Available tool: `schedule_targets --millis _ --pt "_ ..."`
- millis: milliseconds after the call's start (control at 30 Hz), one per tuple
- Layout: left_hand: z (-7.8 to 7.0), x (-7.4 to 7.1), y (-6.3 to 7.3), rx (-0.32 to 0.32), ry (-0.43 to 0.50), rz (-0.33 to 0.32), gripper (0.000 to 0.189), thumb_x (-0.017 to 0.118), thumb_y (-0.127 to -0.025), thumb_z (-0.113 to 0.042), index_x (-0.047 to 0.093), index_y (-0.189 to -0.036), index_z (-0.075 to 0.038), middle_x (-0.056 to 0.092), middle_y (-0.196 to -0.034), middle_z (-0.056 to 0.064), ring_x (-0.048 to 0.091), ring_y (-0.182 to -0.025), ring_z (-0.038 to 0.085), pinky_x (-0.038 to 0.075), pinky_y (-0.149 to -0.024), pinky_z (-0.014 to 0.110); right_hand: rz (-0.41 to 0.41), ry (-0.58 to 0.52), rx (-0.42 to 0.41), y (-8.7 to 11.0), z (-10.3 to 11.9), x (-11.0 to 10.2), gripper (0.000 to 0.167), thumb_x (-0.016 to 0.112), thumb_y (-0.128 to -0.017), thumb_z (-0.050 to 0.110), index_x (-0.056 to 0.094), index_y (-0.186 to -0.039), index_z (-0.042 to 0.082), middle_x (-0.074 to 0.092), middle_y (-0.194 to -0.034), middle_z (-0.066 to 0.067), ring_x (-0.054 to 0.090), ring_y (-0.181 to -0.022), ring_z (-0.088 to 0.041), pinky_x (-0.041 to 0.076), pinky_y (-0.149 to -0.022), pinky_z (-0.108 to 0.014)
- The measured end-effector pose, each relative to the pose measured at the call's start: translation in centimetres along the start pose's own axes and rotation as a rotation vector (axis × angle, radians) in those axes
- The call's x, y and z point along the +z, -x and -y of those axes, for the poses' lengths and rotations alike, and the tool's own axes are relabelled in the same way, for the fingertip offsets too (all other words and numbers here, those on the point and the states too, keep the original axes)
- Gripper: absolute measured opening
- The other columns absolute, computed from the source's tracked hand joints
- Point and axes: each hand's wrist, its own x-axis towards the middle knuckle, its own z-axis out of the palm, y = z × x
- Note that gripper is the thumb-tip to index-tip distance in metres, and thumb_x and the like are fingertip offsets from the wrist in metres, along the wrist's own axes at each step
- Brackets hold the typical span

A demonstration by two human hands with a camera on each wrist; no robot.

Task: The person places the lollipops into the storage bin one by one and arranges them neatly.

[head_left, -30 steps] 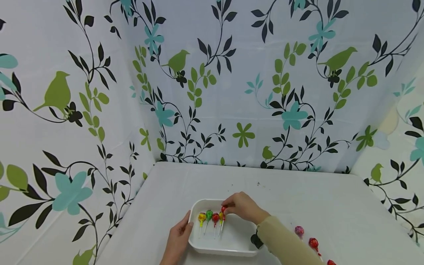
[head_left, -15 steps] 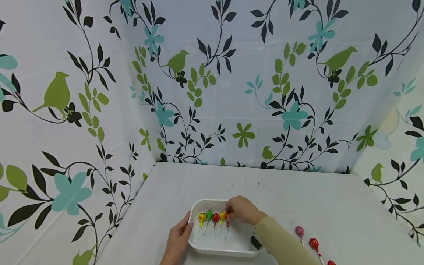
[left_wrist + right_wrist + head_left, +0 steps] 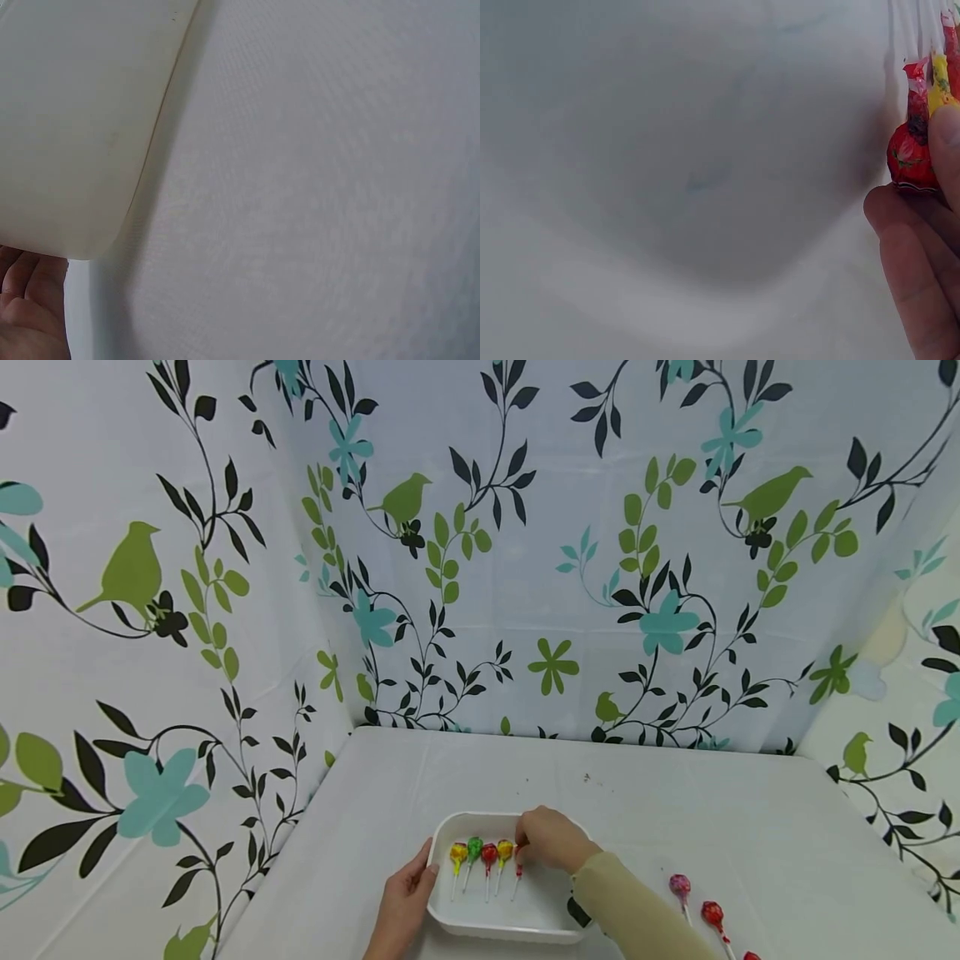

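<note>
A white tray (image 3: 543, 906) sits near the front of the table. My left hand (image 3: 405, 897) grips its left side, thumb at the rim; the left wrist view shows curled fingers (image 3: 34, 289) against the tray's outer wall. Inside, side by side with sticks toward me, lie a yellow lollipop (image 3: 457, 853), a green lollipop (image 3: 474, 847), a red lollipop (image 3: 489, 853) and another yellow lollipop (image 3: 505, 849). To their right, my right hand (image 3: 557, 840) pinches the wrapped head of a further red lollipop (image 3: 911, 157), partly hidden by the fingers in the head view.
Right of the tray, a purple-pink lollipop (image 3: 679, 885) and a red lollipop (image 3: 712, 913) lie on the white table (image 3: 637, 802), with another red one (image 3: 752, 956) cut off by the frame. Patterned curtains (image 3: 495, 568) hang behind and at both sides.
My right hand has moved the red lollipop right and slightly toward me, from over the second yellow lollipop to a spot beside it. My left hand stays on the tray.
</note>
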Motion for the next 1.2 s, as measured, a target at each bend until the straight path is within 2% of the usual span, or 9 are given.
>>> schedule_targets --millis 233,567,833,1200 --pt "-0.01 0.03 0.02 0.01 -0.017 -0.015 0.047 0.057 -0.105 -0.013 0.048 -0.149 -0.002 0.047 -0.155 0.016 0.046 -0.144 0.039 0.051 -0.107 0.04 0.006 -0.002 -0.014 0.22 0.03 -0.12 0.008 0.085 -0.083 0.018 0.079 -0.087 0.015 0.066 -0.076 0.009 0.055 -0.073 -0.011 0.058 -0.073 -0.028" --pt "-0.2 -0.03 0.04 0.003 -0.024 -0.02 0.047 0.056 -0.105 -0.012 0.048 -0.149 -0.002 0.047 -0.155 0.017 0.046 -0.144 0.039 0.051 -0.108 0.042 0.047 0.014 -0.008 0.09 0.14 -0.13 0.011 0.085 -0.082 0.023 0.079 -0.089 0.017 0.069 -0.08 0.01 0.056 -0.072 -0.009 0.06 -0.076 -0.03" --pt "0.0 0.01 0.05 -0.002 -0.025 -0.012 0.047 0.056 -0.105 -0.013 0.048 -0.15 -0.003 0.046 -0.155 0.017 0.045 -0.144 0.04 0.051 -0.108 0.043 0.042 0.016 0.0 0.27 0.27 -0.15 0.012 0.086 -0.082 0.022 0.079 -0.09 0.016 0.068 -0.081 0.009 0.056 -0.072 -0.009 0.059 -0.073 -0.028" --pt "-0.11 -0.05 0.0 0.003 -0.021 -0.004 0.047 0.057 -0.105 -0.013 0.047 -0.15 -0.003 0.046 -0.156 0.017 0.045 -0.144 0.04 0.052 -0.108 0.042 0.032 -0.011 -0.011 0.01 -0.08 -0.07 0.017 0.086 -0.082 0.02 0.08 -0.097 0.013 0.071 -0.084 0.007 0.058 -0.073 -0.01 0.061 -0.077 -0.03"
